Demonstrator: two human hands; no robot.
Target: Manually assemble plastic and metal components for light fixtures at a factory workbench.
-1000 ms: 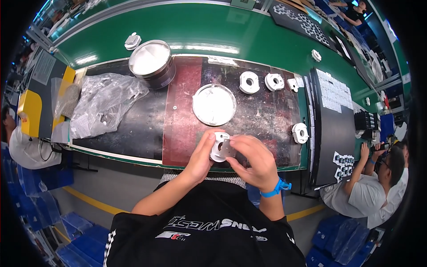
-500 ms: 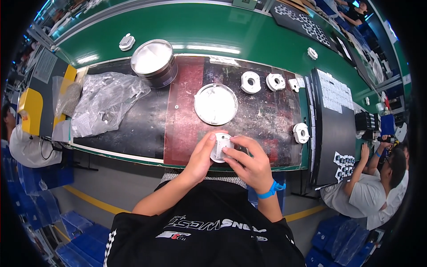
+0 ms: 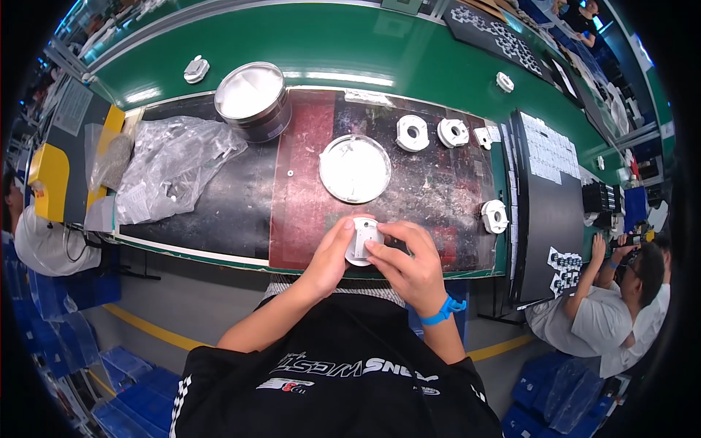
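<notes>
Near the table's front edge I hold a white plastic round-ended housing [image 3: 361, 252] with a small hole near its top. My left hand [image 3: 330, 257] grips its left side, thumb along the edge. The fingers of my right hand [image 3: 410, 264], with a blue band on the wrist, are closed on its right side and press on its face. Just beyond my hands lies a shallow round metal lid [image 3: 355, 169] with small pieces in it. To the far right of the lid sit two white ring-shaped parts [image 3: 412, 134] [image 3: 453, 133]; another white ring part [image 3: 495, 217] lies nearer, at the right.
A large tin [image 3: 253, 102] stands back left beside a clear plastic bag [image 3: 175, 164] of parts. Stacked black trays [image 3: 544, 219] flank the right side. Behind runs a green belt [image 3: 321, 44] carrying white parts. A co-worker [image 3: 599, 306] sits at the right.
The white parts on the green belt have shifted left. At the right, the co-worker's hands and the tool in them have moved slightly. My hands and the housing stay nearly still.
</notes>
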